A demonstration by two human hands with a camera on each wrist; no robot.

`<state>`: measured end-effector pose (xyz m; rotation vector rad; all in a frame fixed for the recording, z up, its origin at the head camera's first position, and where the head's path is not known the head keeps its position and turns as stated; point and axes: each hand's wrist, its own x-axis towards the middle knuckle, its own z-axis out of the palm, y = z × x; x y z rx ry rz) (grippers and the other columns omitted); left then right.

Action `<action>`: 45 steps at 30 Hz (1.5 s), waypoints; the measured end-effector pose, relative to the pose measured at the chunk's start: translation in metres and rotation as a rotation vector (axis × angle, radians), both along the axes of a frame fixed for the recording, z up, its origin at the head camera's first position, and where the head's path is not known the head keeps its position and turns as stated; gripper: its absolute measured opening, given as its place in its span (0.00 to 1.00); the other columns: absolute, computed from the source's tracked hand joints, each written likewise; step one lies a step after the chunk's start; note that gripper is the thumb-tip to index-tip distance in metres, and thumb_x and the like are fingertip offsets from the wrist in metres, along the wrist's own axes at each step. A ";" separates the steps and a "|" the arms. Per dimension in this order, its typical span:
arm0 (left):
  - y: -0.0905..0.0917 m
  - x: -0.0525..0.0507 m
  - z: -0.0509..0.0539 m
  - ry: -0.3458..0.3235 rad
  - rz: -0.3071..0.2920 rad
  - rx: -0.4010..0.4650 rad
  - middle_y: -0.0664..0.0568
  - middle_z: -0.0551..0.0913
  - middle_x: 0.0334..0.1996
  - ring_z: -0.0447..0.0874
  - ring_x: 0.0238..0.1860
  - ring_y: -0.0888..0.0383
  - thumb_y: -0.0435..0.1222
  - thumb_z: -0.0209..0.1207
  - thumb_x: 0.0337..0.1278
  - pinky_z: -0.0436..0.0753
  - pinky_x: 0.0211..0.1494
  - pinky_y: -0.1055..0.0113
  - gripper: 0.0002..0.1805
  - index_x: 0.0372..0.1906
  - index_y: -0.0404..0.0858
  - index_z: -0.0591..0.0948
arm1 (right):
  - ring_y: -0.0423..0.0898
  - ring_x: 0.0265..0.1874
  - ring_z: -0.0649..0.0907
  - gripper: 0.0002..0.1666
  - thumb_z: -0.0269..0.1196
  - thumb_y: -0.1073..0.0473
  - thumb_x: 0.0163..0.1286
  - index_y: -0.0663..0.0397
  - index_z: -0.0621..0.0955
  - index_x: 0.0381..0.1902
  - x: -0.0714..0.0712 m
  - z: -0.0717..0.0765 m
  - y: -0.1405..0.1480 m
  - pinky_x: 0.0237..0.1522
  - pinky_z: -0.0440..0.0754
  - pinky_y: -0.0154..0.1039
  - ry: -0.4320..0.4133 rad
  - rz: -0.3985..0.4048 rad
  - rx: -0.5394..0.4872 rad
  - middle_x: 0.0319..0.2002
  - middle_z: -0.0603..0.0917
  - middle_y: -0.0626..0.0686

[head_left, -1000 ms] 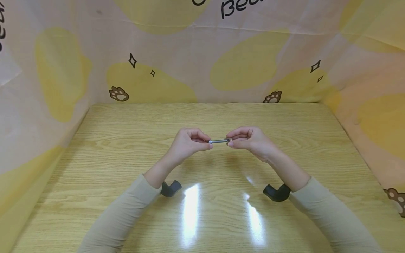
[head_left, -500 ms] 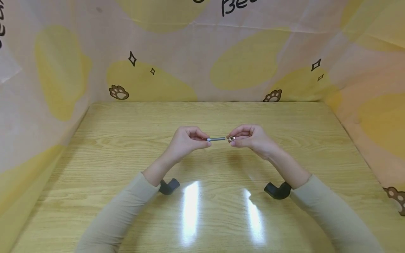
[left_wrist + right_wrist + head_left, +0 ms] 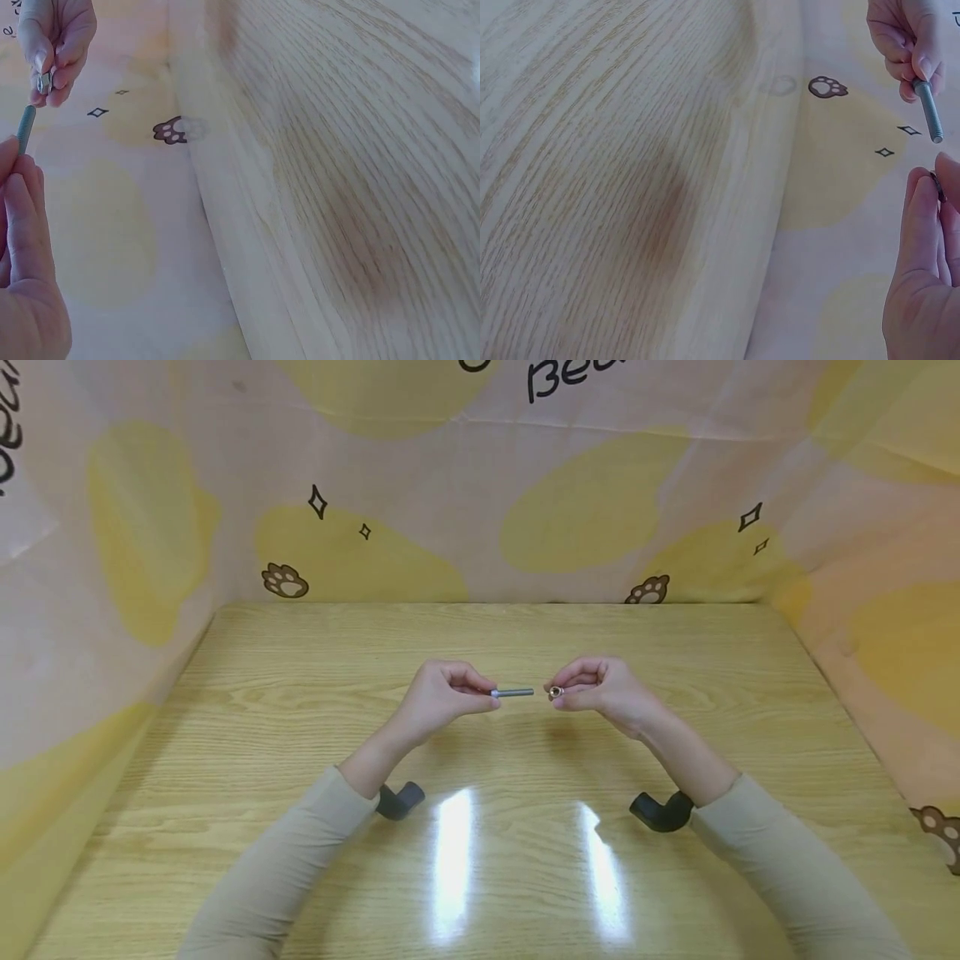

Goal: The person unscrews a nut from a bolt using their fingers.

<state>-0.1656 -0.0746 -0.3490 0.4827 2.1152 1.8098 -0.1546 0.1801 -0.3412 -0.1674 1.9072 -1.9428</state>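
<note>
Between thumb and fingers, my left hand pinches a silvery bolt by its head end. Its threaded shank points right, roughly level, above the table. My right hand pinches a small shiny metal nut, its hole partly showing in the head view. A short gap separates the bolt's tip from the nut. In the right wrist view the bolt shows its threaded end, while the nut is mostly hidden by the fingers. The left wrist view shows the nut beyond the bolt tip.
Both hands are above a wood-grain table. Patterned cloth encloses its back and sides. A black curved piece is beside the left wrist, and another black curved piece is beside the right. Light glares off the table front.
One second ago the nut was at the bolt's tip. My right hand has since drawn the nut away to the right, opening a gap and turning its hole into view.
</note>
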 end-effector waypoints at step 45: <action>-0.011 -0.029 -0.048 0.029 -0.038 -0.187 0.46 0.84 0.31 0.83 0.30 0.58 0.25 0.68 0.43 0.82 0.36 0.70 0.07 0.31 0.30 0.82 | 0.41 0.33 0.84 0.24 0.67 0.71 0.54 0.77 0.75 0.48 -0.018 -0.046 0.022 0.41 0.81 0.32 -0.016 -0.058 0.209 0.40 0.85 0.60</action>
